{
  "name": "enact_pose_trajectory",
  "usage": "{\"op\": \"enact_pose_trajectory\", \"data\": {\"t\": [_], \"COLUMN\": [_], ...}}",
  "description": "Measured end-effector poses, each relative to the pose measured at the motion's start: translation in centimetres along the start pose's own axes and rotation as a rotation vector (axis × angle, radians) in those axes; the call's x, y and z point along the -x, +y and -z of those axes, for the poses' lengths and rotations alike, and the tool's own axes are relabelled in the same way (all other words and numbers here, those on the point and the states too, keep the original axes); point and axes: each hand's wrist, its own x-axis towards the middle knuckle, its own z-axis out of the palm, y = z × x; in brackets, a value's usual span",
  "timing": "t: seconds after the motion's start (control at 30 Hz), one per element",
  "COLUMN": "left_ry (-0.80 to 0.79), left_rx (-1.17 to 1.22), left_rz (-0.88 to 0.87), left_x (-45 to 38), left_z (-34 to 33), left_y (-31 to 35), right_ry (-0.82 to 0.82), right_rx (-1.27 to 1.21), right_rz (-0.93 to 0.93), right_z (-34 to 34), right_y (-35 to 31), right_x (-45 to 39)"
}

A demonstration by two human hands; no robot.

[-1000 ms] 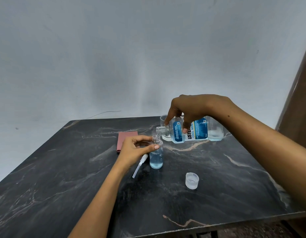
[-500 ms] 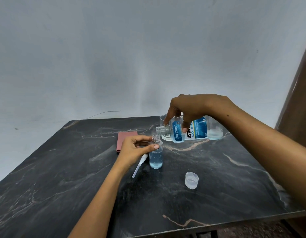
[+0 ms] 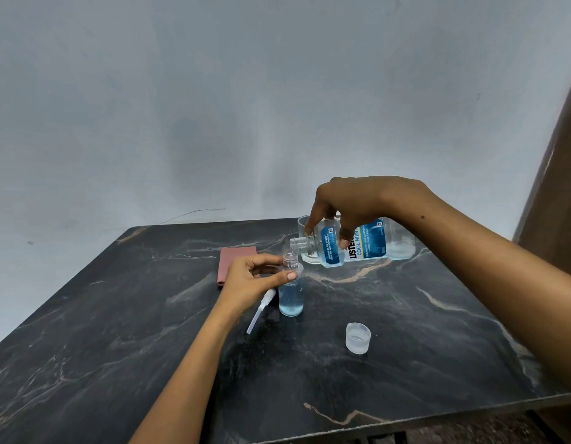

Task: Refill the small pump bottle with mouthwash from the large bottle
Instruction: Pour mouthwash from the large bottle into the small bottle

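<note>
Black marble with pale veins forms the tabletop on which everything is set. Toward its far side, a flat reddish-brown folded cloth is seen lying, partly covered by the left hand. The small clear plastic pump bottle is held upright on the table by that hand: the thumb is pressed against its near side and the fingers are curled round its far side at the shoulder, a narrow grip. Pale blue liquid fills roughly its lower half, and its neck is uncapped. A white pump head with its dip tube is seen slanting down beneath the left palm; whether it is gripped cannot be told. Just above the small neck, the open mouth of the large clear mouthwash bottle with a blue label is held, tilted nearly level, by the right hand from above, fingers wrapped down over its body. A clear glass is partly hidden behind it. A translucent white cap is left mouth-up on the table, nearer the front edge.
</note>
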Motion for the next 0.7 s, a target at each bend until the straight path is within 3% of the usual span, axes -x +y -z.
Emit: {"op": "enact_pose_trajectory", "data": {"t": [0.7], "left_ry": [0.003], "left_rx": [-0.004], "left_rz": [0.001], "left_x": [-0.11], "left_z": [0.08], "left_y": [-0.10], "right_ry": [0.038], "right_rx": [-0.004], "right_rz": [0.001], "right_z": [-0.22], "right_y": [0.19], "right_x": [-0.10]}}
